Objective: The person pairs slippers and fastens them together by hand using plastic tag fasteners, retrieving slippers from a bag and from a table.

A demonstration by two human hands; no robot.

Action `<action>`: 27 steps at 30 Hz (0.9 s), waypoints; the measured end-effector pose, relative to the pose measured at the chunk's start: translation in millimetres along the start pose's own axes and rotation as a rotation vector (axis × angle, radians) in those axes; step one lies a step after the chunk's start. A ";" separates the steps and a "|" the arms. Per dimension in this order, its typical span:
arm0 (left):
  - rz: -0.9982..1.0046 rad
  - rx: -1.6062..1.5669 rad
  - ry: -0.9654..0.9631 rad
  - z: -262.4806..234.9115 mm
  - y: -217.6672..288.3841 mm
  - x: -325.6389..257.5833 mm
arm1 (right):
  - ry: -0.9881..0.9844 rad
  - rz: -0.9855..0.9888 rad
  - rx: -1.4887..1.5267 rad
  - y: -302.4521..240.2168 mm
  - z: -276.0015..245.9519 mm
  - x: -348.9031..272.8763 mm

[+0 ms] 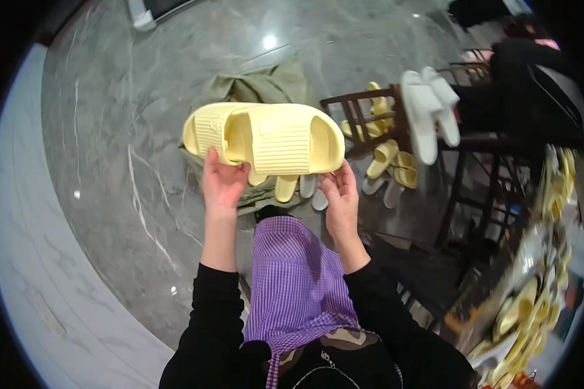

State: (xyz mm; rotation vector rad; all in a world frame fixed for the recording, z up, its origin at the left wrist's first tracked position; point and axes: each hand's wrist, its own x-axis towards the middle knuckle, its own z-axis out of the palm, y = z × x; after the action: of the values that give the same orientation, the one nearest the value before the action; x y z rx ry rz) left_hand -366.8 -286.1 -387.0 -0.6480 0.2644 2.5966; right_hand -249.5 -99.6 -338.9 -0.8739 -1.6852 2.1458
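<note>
A pair of pale yellow slide sandals (280,148) with ribbed straps is held up in front of me, the two overlapping side by side. My left hand (224,181) grips the lower edge of the left one, beside its open middle. With thumb and fingers, my right hand (341,194) pinches the lower right edge of the other. Below and behind the pair, more yellow slides and a few whitish ones show on an olive green cloth sack (266,84), partly hidden by what I hold.
White slides (422,117) rest on a dark wooden chair (370,110) at the right. Yellow slides (384,159) lie near it. Many more slides (522,311) cover a worn table (477,311) at the lower right. A purple checked apron (295,272) covers my lap. A pale wall (52,259) curves along the left.
</note>
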 end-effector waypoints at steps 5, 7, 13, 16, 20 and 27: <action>-0.230 0.014 -0.133 33.2 -62.5 -69.8 | -0.052 -0.173 0.099 -110.9 -44.8 -92.4; -0.309 0.045 -0.184 51.7 -85.5 -101.9 | -0.104 -0.263 0.110 -148.1 -70.7 -139.2; -0.342 0.207 -0.586 123.0 -152.8 -210.6 | 0.124 -0.456 -0.107 -198.1 -147.4 -264.8; -0.399 0.217 -0.736 150.1 -181.4 -258.6 | 0.224 -0.573 -0.238 -203.6 -190.7 -323.0; -0.558 0.189 -0.762 159.9 -213.4 -291.5 | 0.305 -1.257 -0.839 -219.8 -240.4 -362.7; -0.842 0.334 -0.709 158.0 -254.5 -308.4 | 0.583 -1.345 -1.025 -200.3 -303.0 -400.4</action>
State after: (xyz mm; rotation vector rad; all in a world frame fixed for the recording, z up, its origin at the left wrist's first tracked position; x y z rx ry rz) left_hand -67.7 -133.0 -118.9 0.2642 0.1381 1.7478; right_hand 217.5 -29.0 -76.0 -0.2333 -1.9974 0.1107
